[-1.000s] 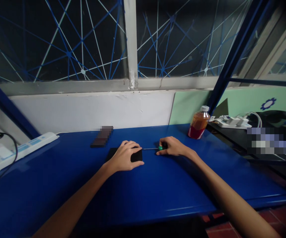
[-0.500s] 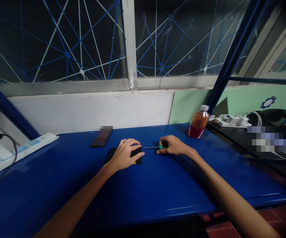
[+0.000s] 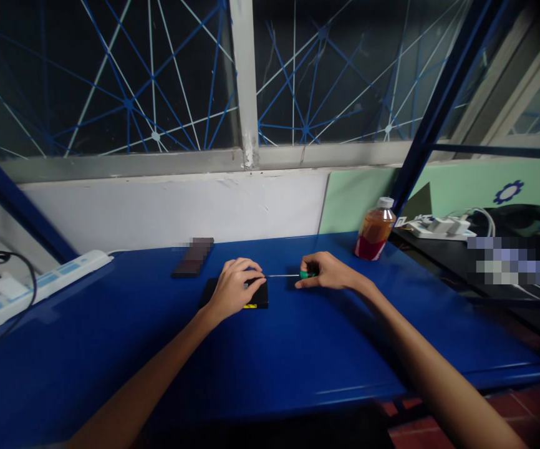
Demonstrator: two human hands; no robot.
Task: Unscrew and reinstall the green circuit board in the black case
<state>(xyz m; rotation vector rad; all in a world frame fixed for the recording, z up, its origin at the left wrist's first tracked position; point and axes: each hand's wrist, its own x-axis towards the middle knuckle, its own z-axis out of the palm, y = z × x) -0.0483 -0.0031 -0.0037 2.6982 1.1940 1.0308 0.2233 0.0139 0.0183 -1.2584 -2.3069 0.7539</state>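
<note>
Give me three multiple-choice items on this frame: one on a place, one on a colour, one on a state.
1. Where does the bottle stand?
A. at the table's far right, past the right hand
B. beside the power strip on the left
C. on the black flat device

2. What colour is the screwdriver handle?
A. red
B. green
C. yellow

3. What is the left hand doing?
A. hanging in the air
B. gripping the bottle
C. resting on the black flat device

Key: 1 A, it stands beyond the right hand on the blue table; 2 B, green shows by the fingers; 3 C, palm lies on it.
</note>
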